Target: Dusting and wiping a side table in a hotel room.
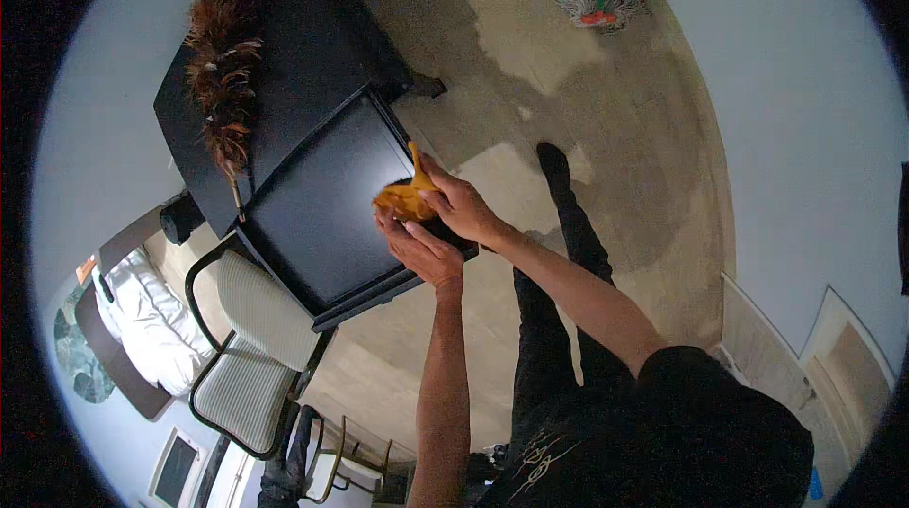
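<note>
A crumpled orange cloth (405,201) is held in both my hands, above the right side of a black tabletop panel (319,202). My right hand (458,202) pinches its upper part, and a twisted end sticks up past the thumb. Lower down, my left hand (424,252) cups the bunched part with its fingers against it. Part of the cloth is hidden behind my fingers. A brown feather duster (224,60) lies along the far left of the black furniture, its thin handle pointing towards me.
A striped, cushioned chair (245,380) stands against the near left side of the black furniture. White bedding (153,316) lies beyond it. A string mop (596,7) with a green handle rests on the floor at the top. A wall (795,117) rises on the right.
</note>
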The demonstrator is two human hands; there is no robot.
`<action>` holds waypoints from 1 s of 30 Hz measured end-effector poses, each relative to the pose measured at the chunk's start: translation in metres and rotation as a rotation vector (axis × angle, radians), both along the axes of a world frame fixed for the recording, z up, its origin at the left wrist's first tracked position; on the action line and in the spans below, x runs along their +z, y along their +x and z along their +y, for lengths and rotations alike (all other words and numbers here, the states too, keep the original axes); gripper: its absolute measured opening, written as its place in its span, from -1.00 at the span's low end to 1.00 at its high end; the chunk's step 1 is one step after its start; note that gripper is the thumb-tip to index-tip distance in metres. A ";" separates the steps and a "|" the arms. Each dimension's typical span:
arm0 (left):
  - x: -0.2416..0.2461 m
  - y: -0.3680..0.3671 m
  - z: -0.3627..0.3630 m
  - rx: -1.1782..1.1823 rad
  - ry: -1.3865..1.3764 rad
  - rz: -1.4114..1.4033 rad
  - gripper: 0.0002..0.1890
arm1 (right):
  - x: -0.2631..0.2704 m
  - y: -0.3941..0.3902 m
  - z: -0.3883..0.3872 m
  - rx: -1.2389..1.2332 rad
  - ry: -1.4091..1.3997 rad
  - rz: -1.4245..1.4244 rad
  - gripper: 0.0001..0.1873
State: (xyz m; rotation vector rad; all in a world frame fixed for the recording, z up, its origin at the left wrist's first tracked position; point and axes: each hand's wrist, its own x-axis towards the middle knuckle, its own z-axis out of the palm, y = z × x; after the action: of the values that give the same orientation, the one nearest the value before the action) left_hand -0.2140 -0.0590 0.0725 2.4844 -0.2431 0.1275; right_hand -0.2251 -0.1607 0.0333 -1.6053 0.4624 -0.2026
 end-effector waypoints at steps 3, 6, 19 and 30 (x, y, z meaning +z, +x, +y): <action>-0.003 -0.002 -0.006 -0.017 -0.024 -0.011 -0.35 | -0.009 -0.008 -0.008 0.031 0.129 0.156 -0.55; 0.003 -0.001 0.005 0.009 -0.050 0.016 -0.35 | -0.008 -0.054 -0.003 0.195 0.213 0.059 -0.64; -0.001 -0.001 -0.003 -0.015 -0.079 -0.035 -0.35 | -0.008 -0.012 -0.015 0.175 0.226 0.239 -0.62; 0.003 -0.003 0.002 0.026 0.019 -0.030 -0.35 | 0.003 -0.017 -0.027 0.260 0.165 0.168 -0.59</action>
State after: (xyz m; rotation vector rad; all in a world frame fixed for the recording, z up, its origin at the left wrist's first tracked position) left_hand -0.2165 -0.0567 0.0753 2.5062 -0.2253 0.1745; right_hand -0.2416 -0.1879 0.0367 -1.5090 0.3837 0.1639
